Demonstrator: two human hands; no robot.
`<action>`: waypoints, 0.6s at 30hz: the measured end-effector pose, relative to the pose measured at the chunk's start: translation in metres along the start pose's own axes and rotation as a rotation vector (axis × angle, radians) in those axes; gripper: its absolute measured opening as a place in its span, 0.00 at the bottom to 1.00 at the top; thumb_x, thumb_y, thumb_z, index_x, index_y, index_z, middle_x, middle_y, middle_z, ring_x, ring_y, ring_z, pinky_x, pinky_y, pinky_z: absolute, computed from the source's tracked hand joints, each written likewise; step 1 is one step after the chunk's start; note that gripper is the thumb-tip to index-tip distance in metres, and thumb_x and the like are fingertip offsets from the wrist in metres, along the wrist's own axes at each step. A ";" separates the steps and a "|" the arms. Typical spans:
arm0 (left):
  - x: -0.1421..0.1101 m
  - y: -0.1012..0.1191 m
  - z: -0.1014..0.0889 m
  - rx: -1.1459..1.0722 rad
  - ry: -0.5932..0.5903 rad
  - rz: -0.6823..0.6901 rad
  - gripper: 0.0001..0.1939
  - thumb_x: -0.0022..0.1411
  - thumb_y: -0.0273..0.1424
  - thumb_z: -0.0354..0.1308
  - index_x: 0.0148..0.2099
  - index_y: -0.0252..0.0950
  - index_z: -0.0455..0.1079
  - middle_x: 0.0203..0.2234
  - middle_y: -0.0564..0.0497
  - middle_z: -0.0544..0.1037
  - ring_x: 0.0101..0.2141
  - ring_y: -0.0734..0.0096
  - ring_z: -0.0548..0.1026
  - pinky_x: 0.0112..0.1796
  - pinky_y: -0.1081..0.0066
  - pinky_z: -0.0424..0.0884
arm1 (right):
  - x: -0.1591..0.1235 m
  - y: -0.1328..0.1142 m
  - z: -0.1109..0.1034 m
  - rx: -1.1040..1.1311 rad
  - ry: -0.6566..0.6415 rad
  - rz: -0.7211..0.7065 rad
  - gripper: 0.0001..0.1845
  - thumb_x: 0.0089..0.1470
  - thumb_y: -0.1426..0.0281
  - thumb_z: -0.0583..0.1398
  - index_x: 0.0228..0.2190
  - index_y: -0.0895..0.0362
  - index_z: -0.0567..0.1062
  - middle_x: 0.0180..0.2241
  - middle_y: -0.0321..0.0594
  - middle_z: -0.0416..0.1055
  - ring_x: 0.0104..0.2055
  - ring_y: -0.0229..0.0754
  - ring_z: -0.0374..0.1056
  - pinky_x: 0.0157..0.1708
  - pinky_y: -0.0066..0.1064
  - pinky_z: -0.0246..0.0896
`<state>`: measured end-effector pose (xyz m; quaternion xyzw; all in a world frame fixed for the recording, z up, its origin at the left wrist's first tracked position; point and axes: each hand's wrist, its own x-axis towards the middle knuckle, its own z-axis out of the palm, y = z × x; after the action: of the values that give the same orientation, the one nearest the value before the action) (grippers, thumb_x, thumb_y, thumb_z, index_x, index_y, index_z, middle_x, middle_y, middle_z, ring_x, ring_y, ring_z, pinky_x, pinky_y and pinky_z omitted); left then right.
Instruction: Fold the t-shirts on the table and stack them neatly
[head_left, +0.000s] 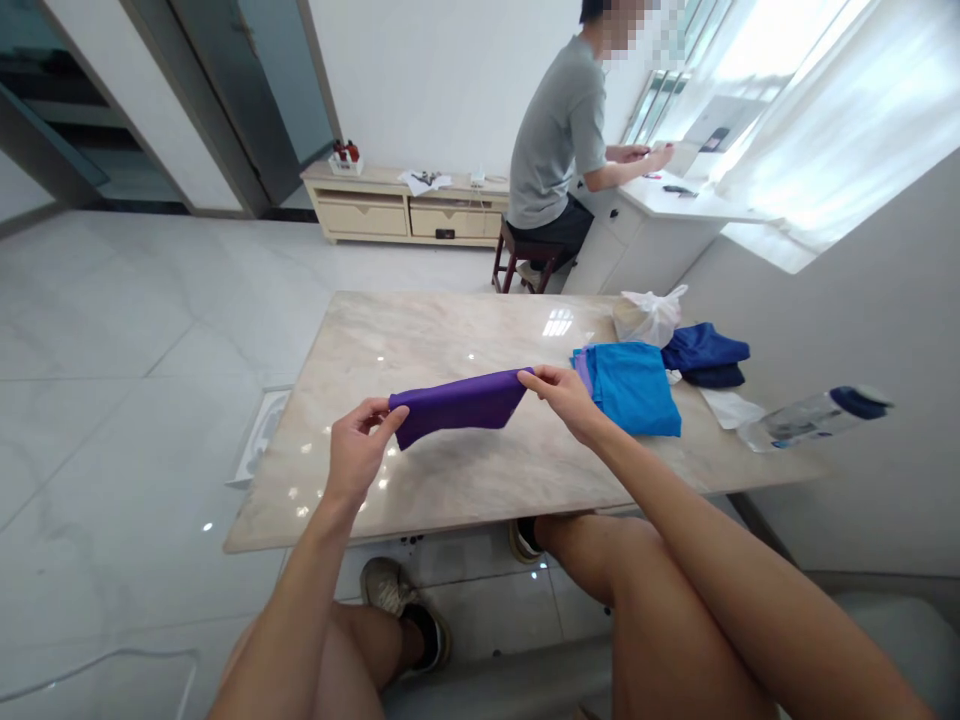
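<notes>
Smoothly spread purple fabric [459, 404], oblong, hands [355, 446] [564, 398] pinching corners, marbled table [420, 330] below

Held cloth [461, 405]: above table [450, 490], between left hand [357, 452] and right hand [566, 397]
Cloth stack [634, 390]: on table, right of held cloth
Bag [649, 318]: behind cloth stack
Bottle [802, 418]: at table's right end
Cabinet [364, 214]: beyond table, along wall [420, 80]
Stool [527, 248]: by cabinet's right end
</notes>
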<state>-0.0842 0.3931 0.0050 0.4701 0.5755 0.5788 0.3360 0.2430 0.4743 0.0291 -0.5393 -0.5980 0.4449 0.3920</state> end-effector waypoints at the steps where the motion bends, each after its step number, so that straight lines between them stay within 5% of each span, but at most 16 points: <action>1: -0.002 -0.001 -0.003 0.042 -0.032 0.028 0.20 0.57 0.50 0.75 0.38 0.38 0.83 0.34 0.50 0.82 0.34 0.68 0.74 0.40 0.68 0.73 | -0.002 0.000 -0.008 -0.034 -0.013 -0.013 0.31 0.52 0.38 0.71 0.33 0.55 0.83 0.27 0.35 0.72 0.33 0.41 0.63 0.33 0.33 0.57; 4: -0.009 -0.015 -0.020 0.189 -0.304 0.001 0.19 0.56 0.50 0.74 0.34 0.39 0.84 0.38 0.48 0.84 0.33 0.69 0.73 0.36 0.69 0.71 | -0.010 0.012 -0.034 -0.178 -0.153 0.022 0.30 0.53 0.40 0.72 0.33 0.56 0.84 0.28 0.36 0.74 0.33 0.40 0.64 0.32 0.32 0.57; 6: -0.012 -0.031 -0.032 0.343 -0.558 -0.111 0.18 0.53 0.50 0.73 0.33 0.40 0.85 0.37 0.48 0.86 0.33 0.65 0.76 0.36 0.67 0.72 | -0.014 0.030 -0.050 -0.297 -0.362 0.142 0.28 0.50 0.43 0.74 0.34 0.56 0.87 0.31 0.40 0.79 0.34 0.42 0.68 0.32 0.32 0.60; 8: -0.012 -0.048 -0.040 0.532 -0.669 -0.211 0.17 0.52 0.49 0.72 0.34 0.41 0.85 0.34 0.48 0.88 0.34 0.59 0.80 0.38 0.65 0.74 | -0.015 0.051 -0.063 -0.435 -0.580 0.280 0.24 0.46 0.48 0.76 0.34 0.56 0.89 0.33 0.42 0.83 0.35 0.44 0.73 0.33 0.31 0.64; 11: -0.009 -0.067 -0.038 0.723 -0.565 -0.201 0.15 0.58 0.46 0.68 0.38 0.41 0.85 0.35 0.46 0.88 0.37 0.53 0.84 0.41 0.62 0.77 | -0.012 0.076 -0.069 -0.609 -0.677 0.343 0.16 0.49 0.57 0.75 0.34 0.57 0.89 0.35 0.45 0.86 0.37 0.48 0.78 0.36 0.33 0.69; 18: 0.006 -0.076 0.025 0.699 -0.436 0.178 0.17 0.74 0.39 0.57 0.57 0.38 0.78 0.54 0.41 0.85 0.55 0.53 0.83 0.61 0.55 0.76 | 0.011 0.084 -0.025 -0.750 -0.371 0.082 0.12 0.66 0.68 0.66 0.47 0.58 0.87 0.45 0.49 0.86 0.47 0.50 0.82 0.49 0.35 0.73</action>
<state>-0.0749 0.4157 -0.0716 0.7150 0.6098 0.2626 0.2189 0.2908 0.4895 -0.0434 -0.5789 -0.7568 0.3014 0.0363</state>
